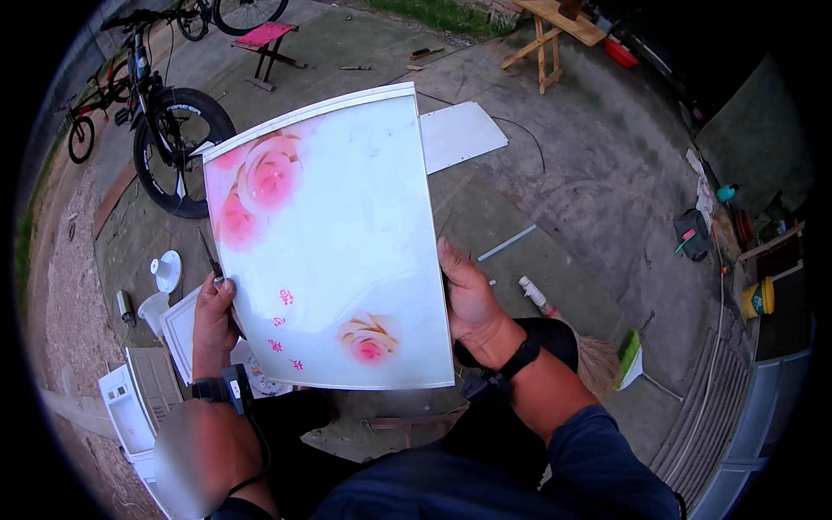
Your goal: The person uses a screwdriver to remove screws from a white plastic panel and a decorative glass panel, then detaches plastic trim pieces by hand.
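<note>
A glossy white panel (338, 225) printed with pink roses is raised in front of me, tilted, with a pale strip along its far edge. My left hand (213, 314) is closed on its left edge. A thin dark tool (212, 260), which looks like a screwdriver, sticks up from the same hand. On the right edge my right hand (472, 299) grips the panel, thumb up along the side and the fingers partly hidden behind it. The panel covers much of the ground before my knees.
A plain white sheet (464, 137) lies beyond the panel. To the right are a straw broom (594, 360), a grey rod (507, 243) and a green-bristled brush (630, 360). White plastic parts (130, 403) lie at left. A bicycle (165, 147) and red folding stool (264, 36) stand farther off.
</note>
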### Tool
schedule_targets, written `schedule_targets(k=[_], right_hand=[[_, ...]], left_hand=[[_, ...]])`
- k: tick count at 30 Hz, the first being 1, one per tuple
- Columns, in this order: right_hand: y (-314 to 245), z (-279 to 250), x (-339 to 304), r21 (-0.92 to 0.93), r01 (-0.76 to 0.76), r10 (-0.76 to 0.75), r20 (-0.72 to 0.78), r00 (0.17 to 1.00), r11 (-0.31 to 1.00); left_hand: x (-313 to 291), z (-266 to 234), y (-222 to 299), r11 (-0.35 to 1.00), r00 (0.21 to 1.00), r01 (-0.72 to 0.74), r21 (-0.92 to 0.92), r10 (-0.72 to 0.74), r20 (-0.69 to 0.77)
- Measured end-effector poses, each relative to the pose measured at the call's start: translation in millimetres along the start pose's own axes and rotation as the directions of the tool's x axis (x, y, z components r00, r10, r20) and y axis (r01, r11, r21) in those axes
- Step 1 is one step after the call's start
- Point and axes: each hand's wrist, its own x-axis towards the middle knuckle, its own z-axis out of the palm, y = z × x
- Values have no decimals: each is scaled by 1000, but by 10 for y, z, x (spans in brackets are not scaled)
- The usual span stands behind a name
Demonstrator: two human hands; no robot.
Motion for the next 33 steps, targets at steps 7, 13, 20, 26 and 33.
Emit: schedule_targets(k=[7, 13, 20, 26, 33], right_hand=[[27, 149, -53, 78, -30, 34, -62, 997, 997], [50, 174, -74, 77, -20, 28, -97, 995, 997], [-10, 108, -37, -41, 32, -36, -125, 992, 999], [8, 13, -31, -55, 4, -11, -126, 992, 998], [-5, -108, 6, -396, 81, -149, -146, 978, 915]], left_hand=[[56, -30, -80, 997, 998, 69, -29, -69, 13], [83, -24, -135, 994, 995, 94, -53, -93, 23], [73, -63, -136, 995, 996, 93, -42, -93, -12], [41, -38, -86, 997, 996, 75, -6, -75, -50], [35, -115, -144, 998, 999, 51, 47, -51, -1]])
